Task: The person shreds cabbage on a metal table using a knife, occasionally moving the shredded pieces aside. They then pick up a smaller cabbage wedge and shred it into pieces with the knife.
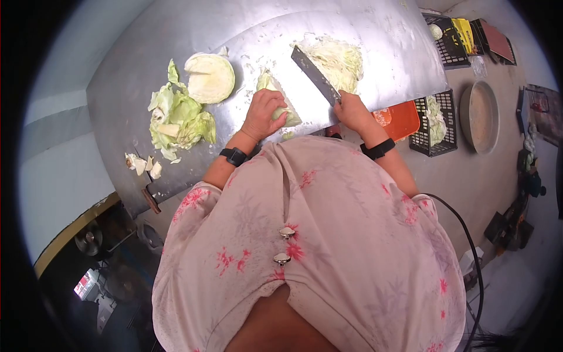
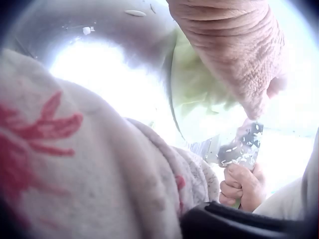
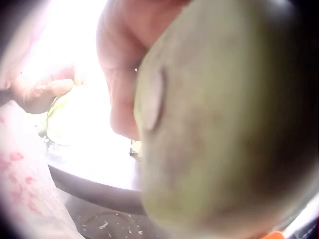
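Note:
My left hand (image 1: pixel 264 111) grips a cut cabbage wedge (image 1: pixel 291 118) near the table's front edge, fingers bent over its top and thumb on the near side. In the left wrist view the wedge (image 2: pixel 194 99) shows its pale green outer leaf below the hand. To the right, my right hand (image 1: pixel 352 112) holds a broad kitchen knife (image 1: pixel 316 76) by its handle (image 3: pixel 209 129), the blade slanting away to the far left. Beyond the blade lies a heap of shredded cabbage (image 1: pixel 343 61). Small white shreds cling to the blade (image 2: pixel 243 145).
Left of the wedge, a partly cut cabbage (image 1: pixel 212 79) sits on the metal table (image 1: pixel 258 29), beside loose outer leaves (image 1: pixel 182 120) and trimmings (image 1: pixel 143 165). On the floor at right are an orange tub (image 1: pixel 404 122), a black crate (image 1: pixel 435 146) with cabbage and a round basin (image 1: pixel 481 117).

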Available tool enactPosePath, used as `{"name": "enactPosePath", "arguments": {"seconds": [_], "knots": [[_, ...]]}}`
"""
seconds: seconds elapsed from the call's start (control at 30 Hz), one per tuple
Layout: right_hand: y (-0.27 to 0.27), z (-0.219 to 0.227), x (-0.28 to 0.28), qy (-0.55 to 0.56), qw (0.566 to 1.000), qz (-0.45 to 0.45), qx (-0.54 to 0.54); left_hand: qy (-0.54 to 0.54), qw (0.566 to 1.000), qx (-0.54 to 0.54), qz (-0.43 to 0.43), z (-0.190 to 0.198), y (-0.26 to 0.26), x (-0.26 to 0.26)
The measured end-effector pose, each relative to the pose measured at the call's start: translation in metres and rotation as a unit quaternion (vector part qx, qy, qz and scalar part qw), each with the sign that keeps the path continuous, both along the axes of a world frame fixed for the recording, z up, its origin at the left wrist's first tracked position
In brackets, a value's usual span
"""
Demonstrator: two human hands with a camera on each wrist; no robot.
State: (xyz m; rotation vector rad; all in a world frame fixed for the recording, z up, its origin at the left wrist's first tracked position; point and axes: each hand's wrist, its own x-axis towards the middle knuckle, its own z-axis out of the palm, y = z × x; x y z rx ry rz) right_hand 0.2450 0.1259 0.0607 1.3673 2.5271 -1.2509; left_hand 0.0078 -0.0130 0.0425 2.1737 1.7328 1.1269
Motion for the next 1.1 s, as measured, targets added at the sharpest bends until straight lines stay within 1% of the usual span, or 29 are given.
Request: {"name": "enactPosePath", "arguments": {"seconds": [0.13,0.23,0.33,0.43,0.47,0.57,0.6,0.7,0.83,0.93,1.03,1.07,1.1], "knots": [[0.005,-0.002,0.001,0.016,0.999,0.027,0.023,-0.01,0.999,-0.034,-0.001,0.011,-0.007,0.001],[0.001,0.006,0.001,0.012,0.998,0.044,0.033,-0.01,0.998,-0.012,0.069,0.014,-0.019,-0.001],[-0.002,0.02,0.002,0.029,0.996,0.08,0.018,0.004,0.987,-0.024,0.157,0.021,-0.035,-0.006],[-0.005,0.023,0.001,0.017,0.995,0.096,-0.023,-0.025,0.979,-0.085,0.182,0.019,-0.045,-0.009],[-0.007,0.02,0.001,0.027,0.994,0.099,-0.036,-0.041,0.978,-0.115,0.169,0.01,-0.049,-0.013],[-0.009,0.013,0.003,0.058,0.992,0.101,-0.058,-0.103,0.964,-0.172,0.173,0.003,-0.052,-0.004],[-0.009,0.013,0.004,0.069,0.991,0.099,-0.056,-0.074,0.963,-0.186,0.178,0.003,-0.05,-0.003],[-0.011,0.015,0.003,0.079,0.99,0.098,-0.067,-0.13,0.953,-0.2,0.186,0.003,-0.037,0.001],[-0.013,0.01,0.006,0.069,0.986,0.101,-0.118,-0.048,0.959,-0.195,0.201,0.009,-0.022,0.009],[-0.013,0.006,0.012,0.104,0.981,0.145,-0.077,-0.118,0.942,-0.232,0.212,0.009,-0.017,0.024],[-0.013,0.021,0.017,0.108,0.981,0.122,-0.104,-0.137,0.937,-0.249,0.202,0.014,-0.01,0.034],[-0.013,0.025,0.018,0.111,0.982,0.121,-0.098,-0.162,0.923,-0.279,0.208,0.018,-0.008,0.035],[-0.013,0.028,0.019,0.113,0.982,0.12,-0.092,-0.13,0.938,-0.246,0.208,0.016,-0.007,0.035]]}}
